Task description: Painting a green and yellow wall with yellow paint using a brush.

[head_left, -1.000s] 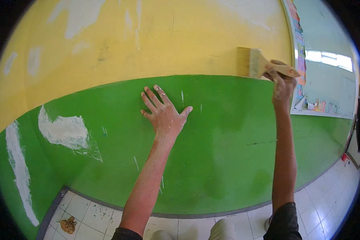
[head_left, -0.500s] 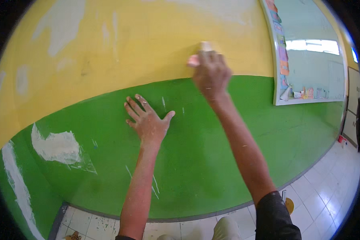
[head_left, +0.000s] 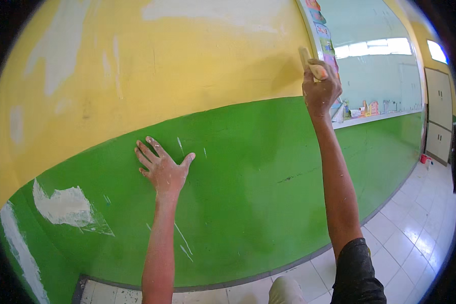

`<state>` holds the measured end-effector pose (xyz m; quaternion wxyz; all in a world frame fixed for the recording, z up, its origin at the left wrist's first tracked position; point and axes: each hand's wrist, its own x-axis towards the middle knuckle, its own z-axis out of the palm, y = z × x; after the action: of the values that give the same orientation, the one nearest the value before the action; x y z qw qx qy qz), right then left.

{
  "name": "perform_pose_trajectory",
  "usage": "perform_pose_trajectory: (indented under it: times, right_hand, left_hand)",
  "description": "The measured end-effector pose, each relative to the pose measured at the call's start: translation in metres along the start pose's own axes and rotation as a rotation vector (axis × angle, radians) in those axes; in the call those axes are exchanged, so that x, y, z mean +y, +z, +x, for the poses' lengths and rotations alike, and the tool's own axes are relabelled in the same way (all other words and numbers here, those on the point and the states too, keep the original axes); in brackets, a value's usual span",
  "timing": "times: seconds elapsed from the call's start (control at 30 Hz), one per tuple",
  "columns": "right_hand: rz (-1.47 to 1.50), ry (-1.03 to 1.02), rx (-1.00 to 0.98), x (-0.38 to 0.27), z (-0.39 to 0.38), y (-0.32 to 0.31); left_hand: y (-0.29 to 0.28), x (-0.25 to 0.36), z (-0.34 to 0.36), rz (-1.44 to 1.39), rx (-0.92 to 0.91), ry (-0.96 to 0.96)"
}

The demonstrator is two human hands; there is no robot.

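My left hand [head_left: 162, 169] rests with fingers spread on the green lower wall [head_left: 243, 197]. My right hand [head_left: 320, 93] is closed on a wide paintbrush [head_left: 319, 72] with a pale wooden handle, seen edge-on and partly blurred, at the yellow upper wall [head_left: 213, 55]. The brush is just beside the white frame of a glossy board [head_left: 372, 86], which has colourful paper pieces along its left side; whether its bristles touch the wall I cannot tell. White filler patches [head_left: 61, 205] mark the wall to the left of my left hand.
A pale cabinet [head_left: 438, 109] stands at the far right, with a small red container [head_left: 423, 158] on the floor before it. White floor tiles [head_left: 410, 228] run along the wall's foot below me. My leg [head_left: 283, 291] shows at the bottom.
My view has turned rightward, bringing more cabinet into sight. My right hand swung left along the yellow wall, then back right to the board's frame. My left hand stays spread on the green wall.
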<state>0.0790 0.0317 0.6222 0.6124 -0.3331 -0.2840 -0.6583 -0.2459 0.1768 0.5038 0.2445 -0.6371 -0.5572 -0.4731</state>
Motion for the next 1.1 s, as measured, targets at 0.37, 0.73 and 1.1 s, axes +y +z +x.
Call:
perform_pose_trajectory:
  times: [0.37, 0.73, 1.1]
  right_hand:
    - [0.062, -0.064, -0.130, -0.072, -0.022, 0.008]
    - [-0.082, -0.008, -0.309, -0.041, -0.024, 0.020]
    - [-0.090, 0.072, -0.275, -0.021, -0.023, 0.015]
  left_hand:
    - [0.007, -0.007, 0.002, -0.005, 0.040, 0.025]
    - [0.005, -0.004, 0.001, 0.016, 0.016, 0.019]
    - [0.015, -0.011, 0.003, 0.007, 0.090, 0.067]
